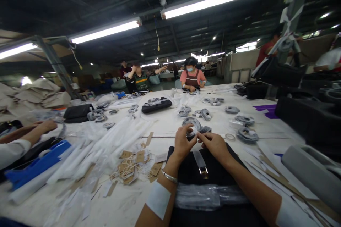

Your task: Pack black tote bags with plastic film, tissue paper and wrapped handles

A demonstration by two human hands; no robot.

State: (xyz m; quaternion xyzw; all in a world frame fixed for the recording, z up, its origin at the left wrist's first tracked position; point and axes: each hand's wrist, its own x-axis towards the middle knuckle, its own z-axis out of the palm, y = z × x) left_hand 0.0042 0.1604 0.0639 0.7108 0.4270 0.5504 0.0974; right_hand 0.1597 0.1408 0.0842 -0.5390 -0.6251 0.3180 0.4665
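Note:
My left hand [183,142] and my right hand [216,146] meet over the back edge of a black bag [183,170]. Both have fingers pinched on a small white strip [195,131]; whether it is paper or tape I cannot tell. The bag lies flat in front of me, with a metal clasp [204,173] under a strip of clear film and a band of plastic wrap [197,197] across its front. Just beyond my fingers sits a plastic-wrapped coiled strap [192,123], partly hidden by my left hand.
Cardboard tags with strings [130,166] lie left of the bag, near clear plastic sleeves [98,149] and a blue tray [37,166]. A grey tape dispenser [311,170] stands right. More wrapped coils [247,134] dot the table. Co-workers sit across; another person's hand [48,126] shows left.

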